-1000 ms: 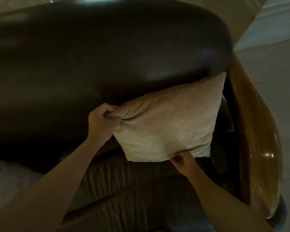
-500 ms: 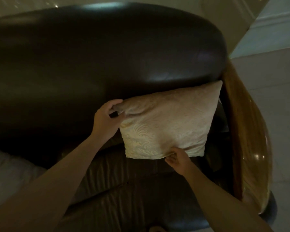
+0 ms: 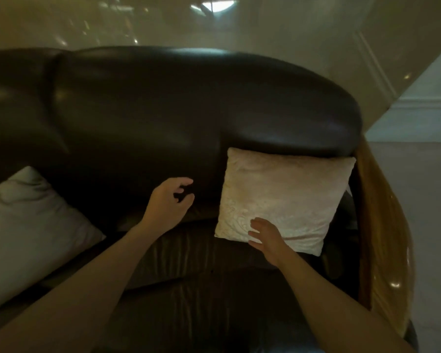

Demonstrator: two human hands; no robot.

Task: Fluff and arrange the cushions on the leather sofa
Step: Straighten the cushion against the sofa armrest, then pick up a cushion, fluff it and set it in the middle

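Note:
A cream patterned cushion [image 3: 288, 197] stands upright in the right corner of the dark brown leather sofa [image 3: 148, 118], leaning against the backrest beside the armrest. My right hand [image 3: 267, 240] is open with fingers spread, in front of the cushion's lower edge; I cannot tell whether it touches. My left hand [image 3: 169, 202] hovers left of the cushion, fingers loosely curled and apart, holding nothing. A second, pale cushion [image 3: 28, 225] lies on the seat at the far left, partly cut off by the frame edge.
A glossy wooden armrest [image 3: 382, 238] curves along the sofa's right end. Behind the backrest runs a shiny beige wall [image 3: 163, 21]. Pale floor [image 3: 423, 187] lies to the right. The leather seat [image 3: 201, 289] stretches between the two cushions.
Both hands have let go of the cream cushion, which now stands against the backrest. My left hand moved away to the left. The view pulled back, showing the second cushion.

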